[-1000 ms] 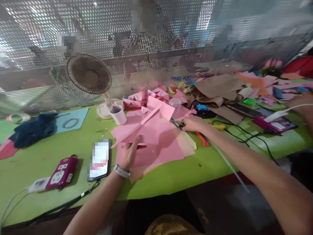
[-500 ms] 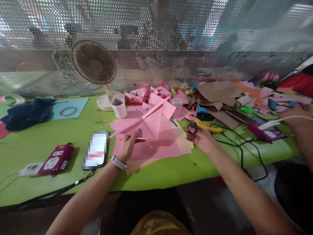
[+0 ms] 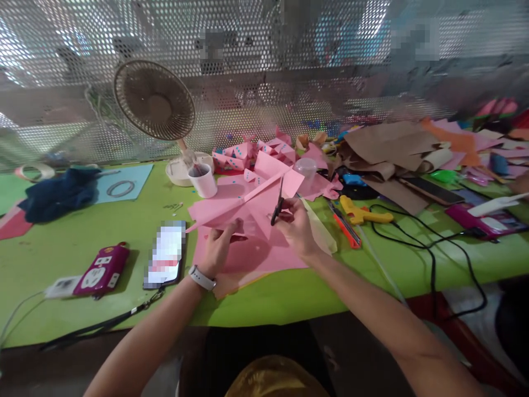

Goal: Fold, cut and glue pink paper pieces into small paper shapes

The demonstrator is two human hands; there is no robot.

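My left hand (image 3: 221, 246) grips the near left edge of a folded sheet of pink paper (image 3: 248, 215), thumb on top and fingers underneath. Dark-handled scissors (image 3: 279, 204) are in my right hand (image 3: 295, 226), their blades pointing up and away over the right part of the pink paper. Whether the blades touch the paper I cannot tell. Beneath lie more flat pink sheets (image 3: 264, 256) and a pale yellow sheet (image 3: 324, 231) at their right side.
Left stand a white cup (image 3: 202, 181), a fan (image 3: 155, 102), a phone (image 3: 166, 253) and a purple power bank (image 3: 102, 268). On the right lie a red box cutter (image 3: 346, 227), a yellow glue gun (image 3: 363, 212) with black cable, and brown paper (image 3: 392, 146). Dotted pink paper pieces (image 3: 235, 154) sit behind.
My right hand has brought the scissors leftward from beside the glue gun to over the pink paper. My left hand keeps its hold. The co-worker's hand at the right has left the view.
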